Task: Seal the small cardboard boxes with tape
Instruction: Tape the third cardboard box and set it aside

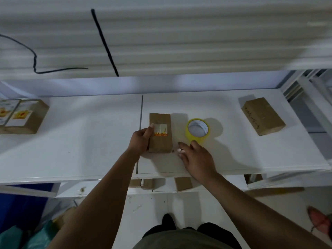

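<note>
Overhead, head view: one wide look down onto a white table (71,141) with both bare arms reaching in.

Box in hand: small cardboard box (160,139) lying flat at mid-table, long side running away from the person, a pale label with an orange strip on its top face.

Left hand (141,141): fingers curled around the box's left edge, thumb up on the top face beside the label; it has firm hold of the box and pins it to the table.

Right hand (195,159): fingers spread and loose, holding nothing; fingertips hover just right of the box's near corner and just short of the tape. Whether any fingertip touches the table I cannot tell.

Tape: yellow tape roll (197,131) lying flat, just beside the box on its right, apart from it.

Other stock: a plain brown box with handwriting (263,116) far right; a group of labelled boxes (23,116) at the far left edge; more cardboard on a lower shelf, partly hidden.

Step judged: reaching for the roll, sealing not yet begun on this box.

Doing it well: keep the left hand's weight on the box so it cannot slide; lift the roll, find the free end first, lay the strip along the flap seam and press it flat over both ends.
</note>
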`<action>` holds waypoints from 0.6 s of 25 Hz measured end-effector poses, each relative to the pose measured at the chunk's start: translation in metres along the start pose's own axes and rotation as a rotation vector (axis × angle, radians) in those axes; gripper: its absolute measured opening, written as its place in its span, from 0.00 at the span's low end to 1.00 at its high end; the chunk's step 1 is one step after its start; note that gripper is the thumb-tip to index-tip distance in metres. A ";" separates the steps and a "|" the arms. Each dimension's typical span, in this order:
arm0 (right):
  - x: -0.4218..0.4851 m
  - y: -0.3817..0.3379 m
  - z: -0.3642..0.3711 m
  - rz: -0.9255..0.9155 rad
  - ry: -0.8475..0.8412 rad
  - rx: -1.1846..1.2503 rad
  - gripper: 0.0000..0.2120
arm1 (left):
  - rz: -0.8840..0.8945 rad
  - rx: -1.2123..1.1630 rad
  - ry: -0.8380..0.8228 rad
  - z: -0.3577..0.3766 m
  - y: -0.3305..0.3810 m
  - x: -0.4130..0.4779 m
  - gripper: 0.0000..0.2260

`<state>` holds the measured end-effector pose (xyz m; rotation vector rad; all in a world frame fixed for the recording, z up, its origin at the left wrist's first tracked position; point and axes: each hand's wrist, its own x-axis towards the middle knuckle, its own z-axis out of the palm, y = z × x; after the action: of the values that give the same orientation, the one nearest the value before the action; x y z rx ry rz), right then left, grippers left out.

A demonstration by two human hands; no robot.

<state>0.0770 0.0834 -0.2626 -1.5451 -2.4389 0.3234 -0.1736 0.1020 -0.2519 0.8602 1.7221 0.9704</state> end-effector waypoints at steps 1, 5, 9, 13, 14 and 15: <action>-0.002 -0.002 0.001 0.054 -0.036 -0.008 0.17 | 0.010 0.002 -0.002 0.000 -0.001 -0.001 0.23; -0.003 -0.006 -0.008 0.190 0.070 0.096 0.13 | 0.015 -0.005 -0.022 -0.003 -0.006 -0.002 0.25; 0.019 -0.023 -0.022 0.357 0.095 0.337 0.16 | 0.013 -0.024 -0.034 -0.004 -0.007 -0.002 0.25; 0.050 -0.042 -0.024 0.468 0.012 0.558 0.14 | 0.011 -0.012 -0.026 -0.003 -0.006 -0.003 0.25; 0.053 -0.043 -0.022 0.464 0.017 0.527 0.14 | 0.014 -0.011 -0.022 -0.003 -0.006 -0.003 0.24; 0.055 -0.043 -0.020 0.456 0.034 0.481 0.15 | 0.016 -0.017 -0.023 -0.003 -0.006 -0.003 0.24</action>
<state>0.0240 0.1166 -0.2257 -1.8203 -1.7696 0.8793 -0.1758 0.0960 -0.2552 0.8725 1.6871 0.9810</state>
